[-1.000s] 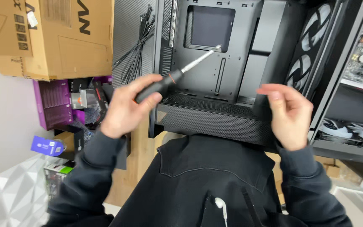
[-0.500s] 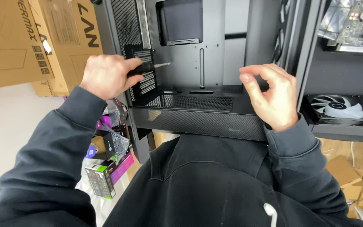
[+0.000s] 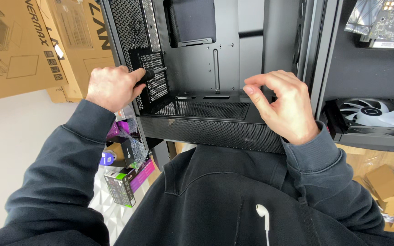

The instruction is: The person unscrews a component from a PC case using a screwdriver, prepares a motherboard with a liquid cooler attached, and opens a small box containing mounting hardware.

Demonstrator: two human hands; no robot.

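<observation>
Person in a dark hoodie is leaning over an open black computer case (image 3: 215, 68), side panel off, interior facing up toward the head camera.

Left hand (image 3: 110, 86) is wrapping closed around the black handle of a screwdriver (image 3: 149, 73); the shaft is pointing right, its tip lying against the perforated metal panel at the case's rear-left corner. Whether the tip is seated in a screw, cannot tell (too small).

Right hand (image 3: 281, 107) is hovering over the case's lower right edge, fingers curled, thumb and forefinger pinched close together; whether something tiny is sitting between them is not visible.

A white earbud (image 3: 263, 214) is dangling on the hoodie's chest. Cardboard boxes (image 3: 33, 41) are standing at left. Small retail boxes, purple and black (image 3: 126, 175), are lying below the case's left corner. A white-bladed fan (image 3: 372, 114) is sitting at right, with a circuit board (image 3: 384, 23) above it.
</observation>
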